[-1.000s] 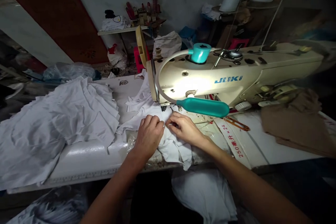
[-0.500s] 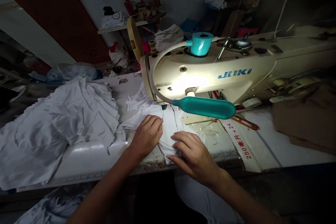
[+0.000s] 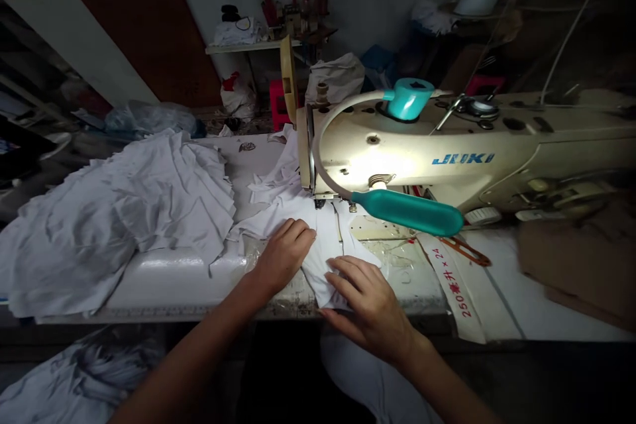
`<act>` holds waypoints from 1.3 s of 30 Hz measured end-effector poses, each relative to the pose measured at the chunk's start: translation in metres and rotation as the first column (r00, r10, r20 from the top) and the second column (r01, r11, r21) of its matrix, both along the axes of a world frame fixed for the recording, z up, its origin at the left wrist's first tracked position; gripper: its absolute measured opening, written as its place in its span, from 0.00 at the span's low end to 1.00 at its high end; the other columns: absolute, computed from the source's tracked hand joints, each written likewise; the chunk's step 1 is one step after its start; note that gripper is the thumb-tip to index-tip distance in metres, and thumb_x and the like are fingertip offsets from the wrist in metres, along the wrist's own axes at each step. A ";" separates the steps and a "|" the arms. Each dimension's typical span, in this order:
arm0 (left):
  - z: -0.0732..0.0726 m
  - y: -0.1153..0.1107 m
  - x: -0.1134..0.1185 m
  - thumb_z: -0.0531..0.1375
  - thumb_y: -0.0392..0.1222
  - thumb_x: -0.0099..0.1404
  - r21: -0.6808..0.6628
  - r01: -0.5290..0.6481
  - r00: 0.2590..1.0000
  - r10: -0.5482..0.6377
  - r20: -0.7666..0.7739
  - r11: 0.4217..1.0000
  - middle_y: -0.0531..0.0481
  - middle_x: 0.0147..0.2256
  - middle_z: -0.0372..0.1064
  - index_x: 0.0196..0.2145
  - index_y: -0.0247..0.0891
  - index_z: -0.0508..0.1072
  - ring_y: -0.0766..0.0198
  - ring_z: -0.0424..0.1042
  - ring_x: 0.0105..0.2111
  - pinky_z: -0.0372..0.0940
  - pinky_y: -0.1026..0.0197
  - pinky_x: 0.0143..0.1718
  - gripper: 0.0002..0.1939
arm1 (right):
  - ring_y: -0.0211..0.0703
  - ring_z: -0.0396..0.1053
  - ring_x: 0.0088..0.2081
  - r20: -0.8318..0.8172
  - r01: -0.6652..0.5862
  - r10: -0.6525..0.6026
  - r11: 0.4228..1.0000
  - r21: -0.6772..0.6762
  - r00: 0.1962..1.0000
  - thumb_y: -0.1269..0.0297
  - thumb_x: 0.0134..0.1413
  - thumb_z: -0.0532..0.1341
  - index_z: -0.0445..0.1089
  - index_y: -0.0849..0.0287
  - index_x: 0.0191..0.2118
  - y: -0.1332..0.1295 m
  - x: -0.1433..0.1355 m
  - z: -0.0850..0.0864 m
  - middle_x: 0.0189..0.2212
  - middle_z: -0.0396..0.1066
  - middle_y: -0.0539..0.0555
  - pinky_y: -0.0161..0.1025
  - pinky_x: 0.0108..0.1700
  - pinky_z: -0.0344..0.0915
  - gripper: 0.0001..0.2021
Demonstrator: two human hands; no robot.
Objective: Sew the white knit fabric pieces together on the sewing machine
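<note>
A white cloth piece (image 3: 318, 271) lies under the needle area of a cream sewing machine (image 3: 422, 152) and reaches the table's front edge. My left hand (image 3: 285, 255) presses on its left side, fingers together and curled over the cloth. On the cloth's right part rests my right hand (image 3: 365, 298), its fingers bent and apart, thumb at the front edge. A dark line or slit (image 3: 338, 222) shows in the cloth near the presser foot (image 3: 319, 203). A teal lamp (image 3: 410, 211) on a bent neck hangs over the machine bed and hides part of it.
A large heap of white cloth pieces (image 3: 124, 205) covers the table's left side. Brown fabric (image 3: 576, 271) lies at the right, near an orange-handled tool (image 3: 467, 250) and a printed strip (image 3: 454, 291). More cloth (image 3: 74, 377) sits below the table at left.
The camera view has turned, so the machine and lamp appear farther right and tilted. Both hands stay on the cloth in nearly the same pose.
</note>
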State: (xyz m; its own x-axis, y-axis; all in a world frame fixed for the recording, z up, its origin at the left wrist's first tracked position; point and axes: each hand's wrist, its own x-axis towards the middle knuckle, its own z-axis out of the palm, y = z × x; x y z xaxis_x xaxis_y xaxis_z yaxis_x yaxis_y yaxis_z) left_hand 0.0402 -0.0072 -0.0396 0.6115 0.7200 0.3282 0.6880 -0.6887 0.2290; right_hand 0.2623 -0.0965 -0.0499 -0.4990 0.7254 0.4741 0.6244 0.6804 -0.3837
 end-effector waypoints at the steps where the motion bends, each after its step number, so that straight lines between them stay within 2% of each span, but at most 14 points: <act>1: -0.001 -0.001 0.000 0.53 0.32 0.77 -0.002 -0.003 1.000 0.003 0.013 1.000 0.46 0.41 0.70 0.44 0.37 0.73 0.56 0.68 0.44 0.68 0.52 0.49 0.09 | 0.62 0.67 0.61 0.000 0.002 -0.002 1.000 0.001 1.000 0.57 0.63 0.67 0.69 0.63 0.57 -0.001 0.000 0.000 0.60 0.70 0.67 0.58 0.57 0.69 0.21; 9: -0.005 -0.002 -0.005 0.53 0.34 0.77 0.015 -0.011 0.993 0.010 0.113 1.000 0.45 0.44 0.71 0.47 0.37 0.74 0.55 0.67 0.47 0.68 0.51 0.51 0.10 | 0.60 0.66 0.61 -0.048 -0.013 0.011 1.000 -0.027 0.999 0.57 0.61 0.69 0.67 0.59 0.59 -0.011 -0.006 0.000 0.59 0.70 0.65 0.59 0.59 0.68 0.24; 13: -0.002 -0.003 -0.005 0.53 0.33 0.77 0.031 -0.004 0.998 0.002 0.058 1.000 0.46 0.43 0.71 0.46 0.38 0.75 0.55 0.66 0.47 0.67 0.52 0.50 0.10 | 0.57 0.69 0.55 -0.076 -0.003 -0.002 0.997 -0.073 0.997 0.56 0.63 0.67 0.68 0.58 0.59 -0.003 -0.007 0.007 0.55 0.72 0.63 0.56 0.55 0.71 0.22; 18: 0.000 -0.006 -0.005 0.55 0.33 0.76 0.054 -0.006 1.000 0.007 -0.011 0.999 0.46 0.42 0.70 0.43 0.39 0.74 0.55 0.66 0.46 0.66 0.54 0.48 0.08 | 0.57 0.69 0.53 0.008 0.010 -0.009 0.997 -0.073 1.000 0.52 0.63 0.67 0.70 0.59 0.57 0.010 -0.010 0.017 0.54 0.72 0.64 0.55 0.52 0.71 0.22; 22: 0.000 -0.007 -0.006 0.55 0.33 0.75 0.069 -0.002 1.000 0.004 -0.027 0.998 0.46 0.42 0.70 0.44 0.39 0.74 0.55 0.66 0.46 0.66 0.54 0.49 0.08 | 0.60 0.68 0.57 0.052 -0.013 0.013 1.000 -0.010 0.999 0.55 0.63 0.67 0.69 0.58 0.60 0.001 -0.006 0.008 0.57 0.72 0.64 0.58 0.54 0.70 0.23; 25: 0.001 -0.008 -0.006 0.54 0.33 0.76 0.079 0.005 0.999 -0.002 -0.034 0.997 0.46 0.42 0.70 0.44 0.38 0.74 0.55 0.67 0.45 0.65 0.54 0.48 0.08 | 0.60 0.65 0.63 0.045 0.013 -0.014 0.999 0.033 0.999 0.59 0.64 0.66 0.66 0.57 0.64 -0.013 -0.003 -0.004 0.61 0.69 0.65 0.59 0.58 0.68 0.25; 29: 0.004 -0.010 -0.006 0.55 0.34 0.76 0.087 0.006 0.999 -0.004 -0.034 0.996 0.46 0.40 0.71 0.42 0.37 0.74 0.55 0.67 0.44 0.65 0.54 0.47 0.08 | 0.59 0.65 0.63 -0.010 0.068 -0.067 0.996 0.059 0.998 0.61 0.64 0.66 0.66 0.57 0.64 -0.022 -0.004 -0.013 0.61 0.69 0.65 0.59 0.58 0.69 0.25; 35: -0.001 -0.009 -0.007 0.55 0.32 0.76 0.127 -0.024 0.997 0.015 0.069 0.992 0.46 0.39 0.72 0.40 0.38 0.74 0.55 0.68 0.44 0.66 0.54 0.47 0.09 | 0.58 0.69 0.61 -0.085 0.120 -0.113 0.989 0.085 0.990 0.61 0.62 0.66 0.69 0.56 0.60 -0.023 -0.008 -0.015 0.58 0.72 0.64 0.58 0.58 0.69 0.22; 39: -0.002 -0.007 -0.008 0.54 0.32 0.76 0.136 -0.029 0.996 0.018 0.088 0.990 0.47 0.37 0.72 0.42 0.38 0.75 0.57 0.69 0.43 0.67 0.55 0.47 0.10 | 0.60 0.66 0.64 -0.083 0.108 -0.102 0.992 0.060 0.991 0.57 0.61 0.66 0.69 0.58 0.60 -0.025 -0.010 -0.010 0.61 0.69 0.66 0.59 0.60 0.68 0.23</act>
State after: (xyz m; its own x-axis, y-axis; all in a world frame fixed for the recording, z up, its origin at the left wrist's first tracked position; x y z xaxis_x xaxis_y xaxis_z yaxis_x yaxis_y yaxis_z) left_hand 0.0326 -0.0140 -0.0416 0.5599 0.6784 0.4757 0.6860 -0.7015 0.1930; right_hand 0.2520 -0.1216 -0.0601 -0.3805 0.7384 0.5568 0.6628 0.6376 -0.3926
